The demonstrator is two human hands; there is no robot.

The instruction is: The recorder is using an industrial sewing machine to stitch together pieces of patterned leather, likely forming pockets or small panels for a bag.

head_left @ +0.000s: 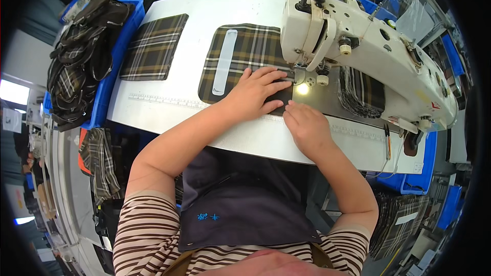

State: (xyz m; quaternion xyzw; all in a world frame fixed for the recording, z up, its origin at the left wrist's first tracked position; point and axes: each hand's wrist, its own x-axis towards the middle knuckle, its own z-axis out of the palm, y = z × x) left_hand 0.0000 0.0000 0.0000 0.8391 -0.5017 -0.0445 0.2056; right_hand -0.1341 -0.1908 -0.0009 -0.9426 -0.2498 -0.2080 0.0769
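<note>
A plaid fabric panel [258, 46] in brown, black and white lies on the white sewing table, its right edge under the needle area of the sewing machine [376, 41]. My left hand [257, 92] rests flat on the panel with its fingers spread, pointing toward the presser foot [300, 66]. Closed at the panel's near right corner is my right hand [308, 128], its fingertips pinching the fabric edge just in front of the lit needle plate [312, 83]. A pale narrow strip [224, 64] lies lengthwise on the panel, left of my left hand.
Another plaid stack [156, 48] sits on the table at left, beside a blue bin [120, 51] heaped with dark sewn pieces [84, 61]. More plaid pieces [360, 92] are stacked under the machine arm. Small tweezers or snips [387, 140] lie near the table's right front edge.
</note>
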